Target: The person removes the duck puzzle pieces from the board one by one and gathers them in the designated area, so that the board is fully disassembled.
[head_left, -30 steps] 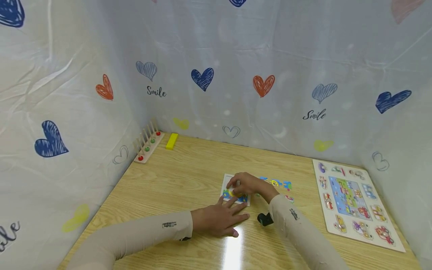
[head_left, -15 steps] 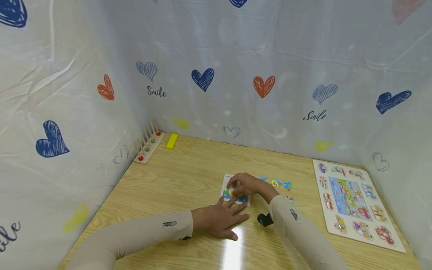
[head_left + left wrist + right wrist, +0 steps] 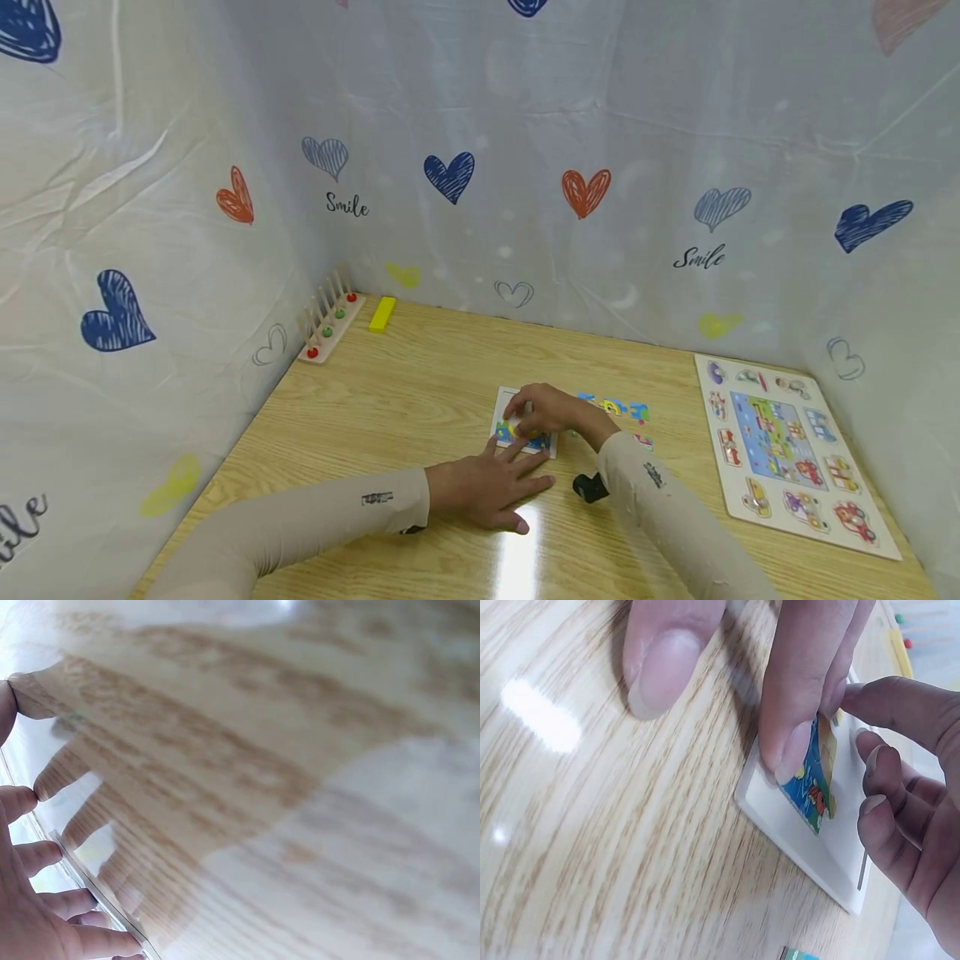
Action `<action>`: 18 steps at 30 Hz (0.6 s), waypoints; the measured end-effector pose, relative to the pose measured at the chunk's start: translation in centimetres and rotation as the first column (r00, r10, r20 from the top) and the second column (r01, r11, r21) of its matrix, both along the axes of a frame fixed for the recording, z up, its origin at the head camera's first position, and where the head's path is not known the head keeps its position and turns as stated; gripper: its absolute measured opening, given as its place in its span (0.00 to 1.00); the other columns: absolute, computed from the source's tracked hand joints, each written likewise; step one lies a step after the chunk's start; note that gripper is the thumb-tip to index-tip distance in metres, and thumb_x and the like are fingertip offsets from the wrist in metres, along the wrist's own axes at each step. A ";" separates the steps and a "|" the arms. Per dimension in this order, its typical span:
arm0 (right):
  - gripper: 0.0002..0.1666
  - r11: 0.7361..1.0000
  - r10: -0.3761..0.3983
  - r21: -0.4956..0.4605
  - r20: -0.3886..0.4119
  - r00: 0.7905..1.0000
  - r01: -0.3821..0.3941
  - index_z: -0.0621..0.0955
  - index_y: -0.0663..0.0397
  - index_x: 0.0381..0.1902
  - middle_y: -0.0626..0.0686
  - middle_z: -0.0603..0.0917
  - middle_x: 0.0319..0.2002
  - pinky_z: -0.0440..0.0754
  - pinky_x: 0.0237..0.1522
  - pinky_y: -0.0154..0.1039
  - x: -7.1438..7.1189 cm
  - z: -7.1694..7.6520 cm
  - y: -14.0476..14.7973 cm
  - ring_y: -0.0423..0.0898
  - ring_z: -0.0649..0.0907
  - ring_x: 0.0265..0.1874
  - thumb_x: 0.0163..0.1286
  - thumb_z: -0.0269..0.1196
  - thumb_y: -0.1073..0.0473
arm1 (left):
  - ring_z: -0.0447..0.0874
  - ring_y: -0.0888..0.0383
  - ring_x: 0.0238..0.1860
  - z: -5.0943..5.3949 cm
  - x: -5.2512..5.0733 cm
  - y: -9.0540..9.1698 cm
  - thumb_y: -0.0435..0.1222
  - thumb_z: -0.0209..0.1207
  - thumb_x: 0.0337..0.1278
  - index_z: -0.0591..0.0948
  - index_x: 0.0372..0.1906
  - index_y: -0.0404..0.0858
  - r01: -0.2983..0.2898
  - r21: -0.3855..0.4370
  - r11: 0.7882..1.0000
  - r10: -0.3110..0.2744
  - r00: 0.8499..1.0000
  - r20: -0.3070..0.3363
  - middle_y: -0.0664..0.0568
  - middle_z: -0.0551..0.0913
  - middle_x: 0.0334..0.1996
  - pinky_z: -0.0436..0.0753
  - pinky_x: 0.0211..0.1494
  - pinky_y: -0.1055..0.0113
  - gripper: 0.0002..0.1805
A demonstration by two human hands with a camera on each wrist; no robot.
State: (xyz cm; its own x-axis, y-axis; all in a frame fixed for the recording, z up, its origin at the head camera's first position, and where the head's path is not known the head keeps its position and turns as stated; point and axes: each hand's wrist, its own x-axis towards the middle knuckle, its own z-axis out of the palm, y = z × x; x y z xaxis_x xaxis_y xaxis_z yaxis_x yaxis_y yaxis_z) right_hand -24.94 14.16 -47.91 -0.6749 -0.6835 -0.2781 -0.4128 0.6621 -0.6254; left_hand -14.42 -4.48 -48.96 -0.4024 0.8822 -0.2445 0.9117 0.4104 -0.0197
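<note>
A small white-framed jigsaw puzzle (image 3: 503,402) lies on the wooden table, its lower part filled with a blue and green picture (image 3: 812,796). My left hand (image 3: 487,492) lies palm down with spread fingers, several tips resting on the near rim; the left wrist view catches this hand (image 3: 34,919) at the board's edge. Over the puzzle arches my right hand (image 3: 553,408), thumb and fingers curled at a small yellow puzzle piece (image 3: 838,717), which they mostly hide. Several loose puzzle pieces (image 3: 638,412) lie to the right, partly covered by the right wrist.
A big vehicle-picture puzzle board (image 3: 718,475) lies at the right. Far left stands a wooden peg rack (image 3: 330,333) with red and green beads, beside a yellow block (image 3: 382,314). Something black (image 3: 588,487) shows beside the right cuff. Printed curtains (image 3: 517,233) hang behind the table.
Hardly anything differs. Both hands keep their places at the puzzle; only the left thumb has shifted very slightly.
</note>
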 end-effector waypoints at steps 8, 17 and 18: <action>0.12 1.000 -0.006 0.002 0.020 1.000 0.006 0.85 0.45 0.46 0.47 0.81 0.44 0.80 0.46 0.44 0.2 0.0 -0.2 0.45 0.78 0.44 0.66 0.69 0.64 | 0.48 0.37 0.79 0.2 0.1 0.0 0.68 0.35 0.71 0.54 0.81 0.53 -0.008 -0.004 1.000 0.008 1.000 0.003 0.48 0.48 0.82 0.72 0.65 0.37 0.41; 0.15 1.000 -0.012 -0.004 0.023 1.000 0.012 0.84 0.47 0.47 0.49 0.81 0.46 0.80 0.48 0.46 0.4 0.3 -0.3 0.47 0.78 0.45 0.64 0.69 0.65 | 0.47 0.37 0.80 0.3 0.1 -0.1 0.67 0.35 0.71 0.54 0.81 0.52 -0.007 0.004 1.000 0.007 1.000 0.011 0.48 0.47 0.82 0.72 0.65 0.37 0.41; 0.15 1.000 -0.015 0.002 0.025 1.000 0.015 0.84 0.46 0.48 0.49 0.81 0.46 0.80 0.48 0.46 0.4 0.3 -0.3 0.46 0.78 0.45 0.65 0.69 0.65 | 0.46 0.37 0.80 0.3 0.1 -0.1 0.67 0.35 0.71 0.54 0.81 0.52 -0.005 0.005 1.000 0.005 1.000 0.010 0.48 0.47 0.82 0.72 0.65 0.37 0.41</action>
